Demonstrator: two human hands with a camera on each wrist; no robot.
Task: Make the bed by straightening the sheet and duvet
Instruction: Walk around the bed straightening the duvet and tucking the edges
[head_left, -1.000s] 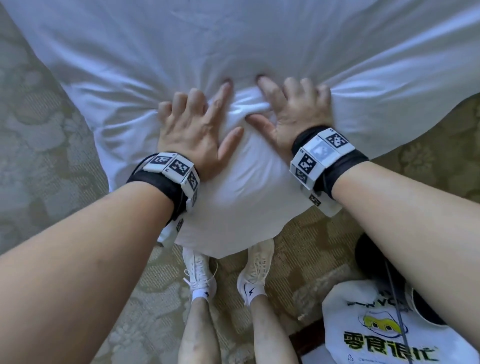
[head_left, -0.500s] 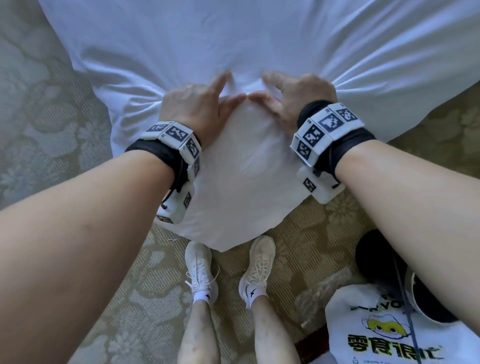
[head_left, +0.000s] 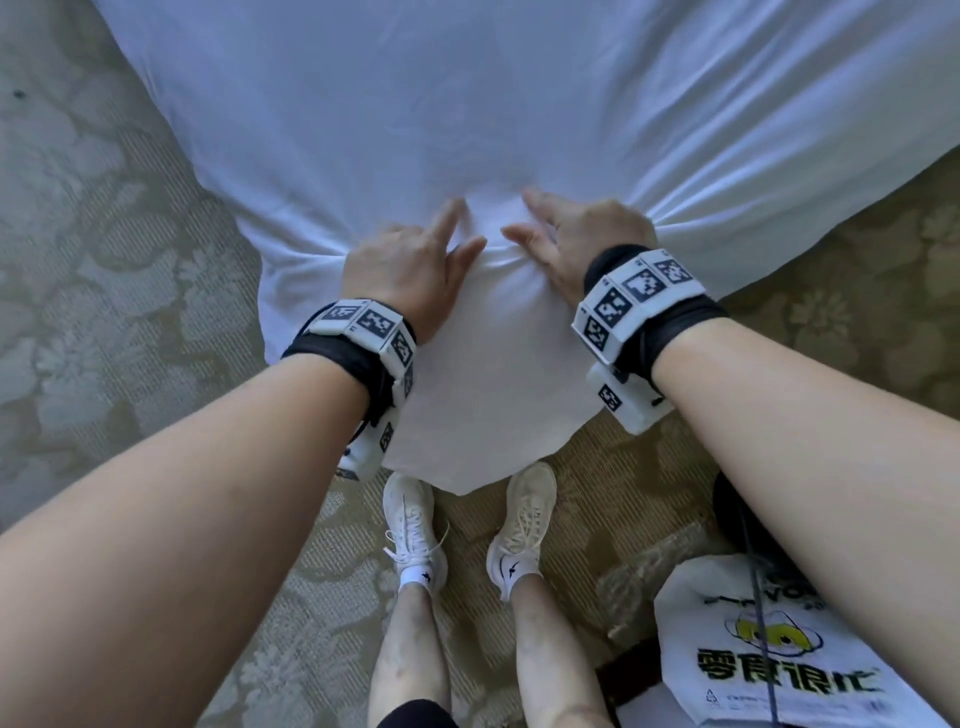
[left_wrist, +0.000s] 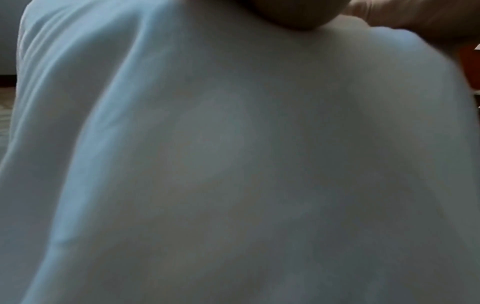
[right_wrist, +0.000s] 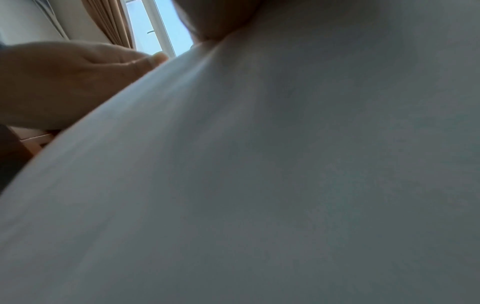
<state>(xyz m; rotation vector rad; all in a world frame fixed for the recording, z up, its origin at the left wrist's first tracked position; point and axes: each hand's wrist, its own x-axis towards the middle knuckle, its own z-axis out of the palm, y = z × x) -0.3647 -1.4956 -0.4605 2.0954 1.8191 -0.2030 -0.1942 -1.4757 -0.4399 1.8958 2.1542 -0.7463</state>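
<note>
A white duvet (head_left: 493, 104) covers the bed, and its rounded corner hangs toward me over my feet. Both hands sit side by side on that corner. My left hand (head_left: 415, 260) has index finger and thumb stretched out, while its other fingers curl into the cloth at the left. My right hand (head_left: 576, 234) mirrors it, its outer fingers bunching fabric, with creases fanning out to the right. The left wrist view is filled by duvet cloth (left_wrist: 233, 164). The right wrist view shows cloth (right_wrist: 285, 185) and my left hand (right_wrist: 64, 82) beyond it.
Patterned beige carpet (head_left: 104, 312) surrounds the bed corner. My white shoes (head_left: 413, 525) stand just under the hanging corner. A white printed bag (head_left: 779, 649) and a dark round object (head_left: 737, 509) lie on the floor at the right. A window and curtain (right_wrist: 155, 26) show in the right wrist view.
Both hands went from lying flat with spread fingers to curling their outer fingers into the duvet. They have drawn closer together on the corner, gathering creases.
</note>
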